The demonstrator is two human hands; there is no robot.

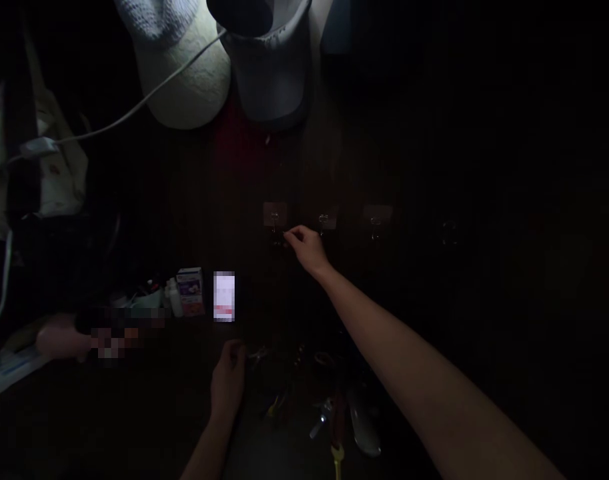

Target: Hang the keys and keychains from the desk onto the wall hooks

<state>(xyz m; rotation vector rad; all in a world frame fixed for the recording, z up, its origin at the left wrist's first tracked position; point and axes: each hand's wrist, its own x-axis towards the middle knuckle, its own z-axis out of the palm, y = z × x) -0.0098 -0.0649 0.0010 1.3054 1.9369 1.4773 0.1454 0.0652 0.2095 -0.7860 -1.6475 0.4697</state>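
My right hand [308,251] reaches forward, thumb and forefinger pinched together; anything between them is too small and dark to name. Just beyond the fingertips, at their left, is a clear square pad with a small metal hook [275,216]. Two similar hooks on pads [325,219] [376,219] sit in a row to the right. A fainter metal piece [449,232] lies farther right. My left hand [227,377] stays low with curled fingers, near a small shiny metal item [257,356]. Shadow hides whether that hand holds anything.
A lit phone [224,297] lies beside a small box [191,291] and white bottles [173,297]. Caps [184,87] [271,80] and a white cable [144,100] are at the top. Keys [320,420] and a yellow-ended tool [337,453] lie low. Another person's arm [64,337] shows left.
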